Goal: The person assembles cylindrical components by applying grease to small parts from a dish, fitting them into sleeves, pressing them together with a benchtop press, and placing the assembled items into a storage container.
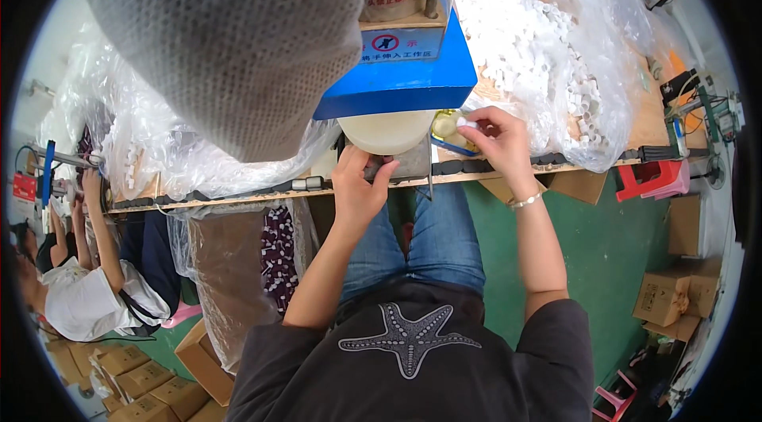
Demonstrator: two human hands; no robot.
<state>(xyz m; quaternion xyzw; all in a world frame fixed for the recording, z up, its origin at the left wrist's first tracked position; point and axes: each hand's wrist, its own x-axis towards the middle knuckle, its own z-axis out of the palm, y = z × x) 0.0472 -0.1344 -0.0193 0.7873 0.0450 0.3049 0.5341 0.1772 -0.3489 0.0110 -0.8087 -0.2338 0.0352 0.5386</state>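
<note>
My left hand (359, 184) is at the front of a machine, just below its round off-white part (387, 130). Its fingers and thumb curl in toward each other over a grey metal plate (414, 161); what sits between them is too small and dark to make out. My right hand (502, 144) pinches a small white plastic piece (467, 123) between thumb and fingertips. That piece is above a shallow blue-rimmed tray (454, 146) holding something yellowish and clear. The machine's blue housing (405, 80) stands directly beyond both hands.
White plastic pieces (516, 41) lie heaped on clear plastic sheeting at the right. More plastic sheeting (238, 160) covers the bench on the left. A large grey mesh-textured shape (238, 41) blocks the upper left. A co-worker (103, 295) sits far left; cardboard boxes (671, 299) stand at right.
</note>
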